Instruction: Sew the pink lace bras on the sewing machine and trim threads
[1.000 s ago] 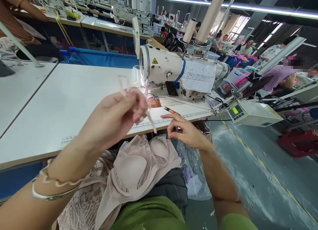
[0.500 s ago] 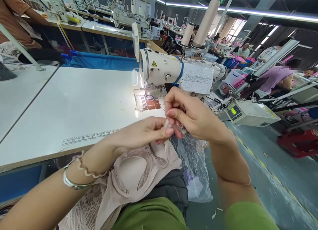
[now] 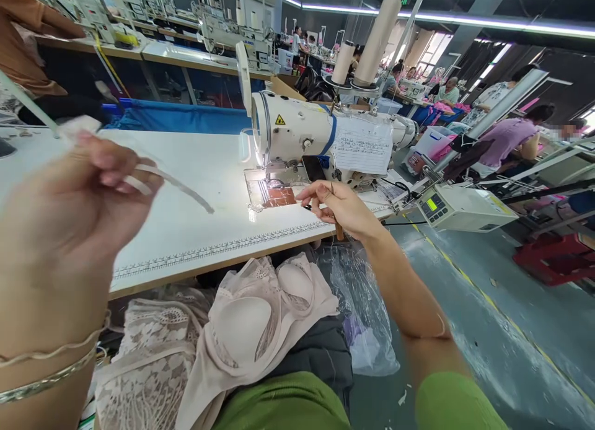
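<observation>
My left hand (image 3: 69, 213) is raised at the left, close to the camera and blurred. It pinches a thin pale strap (image 3: 179, 187) that trails to the right over the white table (image 3: 186, 232). My right hand (image 3: 337, 208) rests at the table's front edge, just in front of the white sewing machine (image 3: 297, 129). Its fingers are closed on small thread snips whose dark tip points left and whose brown handle shows under the palm. A beige padded bra (image 3: 251, 324) lies on my lap, touched by neither hand.
Lace fabric (image 3: 149, 355) lies on my lap at the left, and a clear plastic bag (image 3: 367, 318) hangs by my right knee. A control box (image 3: 460, 207) with a green display juts out right of the machine. Other people work at tables behind.
My hands, together over my lap before, have parted. The left swung up and to the left with the strap. The right went forward to the table edge by the machine.
</observation>
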`<action>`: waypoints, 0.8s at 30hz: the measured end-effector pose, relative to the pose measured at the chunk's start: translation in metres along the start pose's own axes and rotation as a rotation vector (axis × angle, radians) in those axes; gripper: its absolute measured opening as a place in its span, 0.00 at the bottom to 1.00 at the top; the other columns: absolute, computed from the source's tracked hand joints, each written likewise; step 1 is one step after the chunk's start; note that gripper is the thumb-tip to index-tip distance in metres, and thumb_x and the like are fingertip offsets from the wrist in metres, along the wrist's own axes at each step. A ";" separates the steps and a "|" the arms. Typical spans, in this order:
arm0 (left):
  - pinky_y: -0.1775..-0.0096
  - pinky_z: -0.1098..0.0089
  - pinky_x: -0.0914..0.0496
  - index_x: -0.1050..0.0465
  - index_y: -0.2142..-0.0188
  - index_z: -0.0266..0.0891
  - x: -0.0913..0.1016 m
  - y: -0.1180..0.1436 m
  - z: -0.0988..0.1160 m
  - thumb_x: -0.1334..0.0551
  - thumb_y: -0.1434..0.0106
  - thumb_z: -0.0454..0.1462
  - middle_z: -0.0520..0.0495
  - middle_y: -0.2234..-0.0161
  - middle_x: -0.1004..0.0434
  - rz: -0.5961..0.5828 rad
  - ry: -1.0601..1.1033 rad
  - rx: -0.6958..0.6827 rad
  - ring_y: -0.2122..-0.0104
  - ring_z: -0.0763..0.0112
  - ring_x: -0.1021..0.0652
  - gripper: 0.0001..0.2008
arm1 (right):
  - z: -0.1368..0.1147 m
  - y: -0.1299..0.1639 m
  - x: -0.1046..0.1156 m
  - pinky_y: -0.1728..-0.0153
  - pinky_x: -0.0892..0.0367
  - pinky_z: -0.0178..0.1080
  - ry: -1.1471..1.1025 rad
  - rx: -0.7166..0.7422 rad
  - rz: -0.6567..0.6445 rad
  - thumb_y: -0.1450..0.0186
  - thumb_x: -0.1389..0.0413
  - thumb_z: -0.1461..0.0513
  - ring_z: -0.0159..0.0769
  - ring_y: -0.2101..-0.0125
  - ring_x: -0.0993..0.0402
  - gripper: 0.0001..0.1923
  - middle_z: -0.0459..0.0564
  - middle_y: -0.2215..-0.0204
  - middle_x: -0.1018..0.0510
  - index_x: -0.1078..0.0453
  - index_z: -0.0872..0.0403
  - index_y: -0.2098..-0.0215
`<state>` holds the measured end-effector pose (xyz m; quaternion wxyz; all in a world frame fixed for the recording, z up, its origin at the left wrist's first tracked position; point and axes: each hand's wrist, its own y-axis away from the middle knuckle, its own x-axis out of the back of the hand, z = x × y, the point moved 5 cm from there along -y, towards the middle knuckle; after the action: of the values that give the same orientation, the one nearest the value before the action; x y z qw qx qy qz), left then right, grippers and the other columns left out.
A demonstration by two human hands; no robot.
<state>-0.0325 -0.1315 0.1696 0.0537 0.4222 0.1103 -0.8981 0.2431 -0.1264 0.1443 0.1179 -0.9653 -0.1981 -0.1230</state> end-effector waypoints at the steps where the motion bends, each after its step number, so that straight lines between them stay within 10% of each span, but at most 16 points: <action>1: 0.79 0.83 0.37 0.35 0.76 0.35 0.002 0.001 -0.002 0.53 0.32 0.19 0.56 0.84 0.35 0.056 -0.030 0.027 0.83 0.85 0.36 0.21 | 0.003 -0.001 -0.001 0.80 0.39 0.29 -0.041 -0.013 -0.032 0.29 0.50 0.44 0.27 0.74 0.32 0.24 0.49 0.68 0.25 0.28 0.56 0.62; 8: 0.75 0.81 0.36 0.32 0.78 0.34 0.013 0.012 0.009 0.53 0.31 0.20 0.54 0.82 0.33 0.088 -0.186 -0.190 0.81 0.83 0.34 0.22 | 0.016 -0.006 -0.002 0.72 0.24 0.36 -0.133 -0.101 -0.040 0.29 0.55 0.41 0.34 0.71 0.21 0.28 0.54 0.66 0.19 0.31 0.56 0.56; 13: 0.72 0.74 0.36 0.29 0.81 0.34 0.012 0.021 -0.046 0.47 0.32 0.25 0.50 0.80 0.34 -0.030 -0.459 0.137 0.78 0.76 0.32 0.22 | 0.013 -0.017 -0.037 0.60 0.22 0.43 -0.248 -0.061 -0.240 0.31 0.52 0.40 0.38 0.66 0.18 0.29 0.54 0.68 0.18 0.29 0.57 0.62; 16: 0.71 0.72 0.36 0.29 0.80 0.37 0.007 0.024 -0.064 0.42 0.31 0.34 0.50 0.79 0.34 -0.063 -0.551 0.112 0.77 0.73 0.33 0.19 | 0.006 -0.019 -0.055 0.58 0.22 0.44 -0.300 -0.067 -0.340 0.33 0.49 0.39 0.39 0.65 0.18 0.30 0.54 0.66 0.18 0.28 0.57 0.61; 24: 0.76 0.72 0.41 0.31 0.76 0.39 0.008 0.048 -0.112 0.32 0.43 0.54 0.54 0.81 0.38 -0.601 -0.822 0.492 0.79 0.73 0.38 0.22 | -0.008 -0.021 -0.047 0.51 0.24 0.45 -0.277 -0.012 -0.294 0.31 0.49 0.42 0.39 0.55 0.20 0.27 0.55 0.61 0.19 0.27 0.57 0.61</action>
<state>0.0557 -0.1503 0.0869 -0.2660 -0.0123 -0.0168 -0.9638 0.1917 -0.1266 0.1419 0.0645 -0.9344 -0.3502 -0.0063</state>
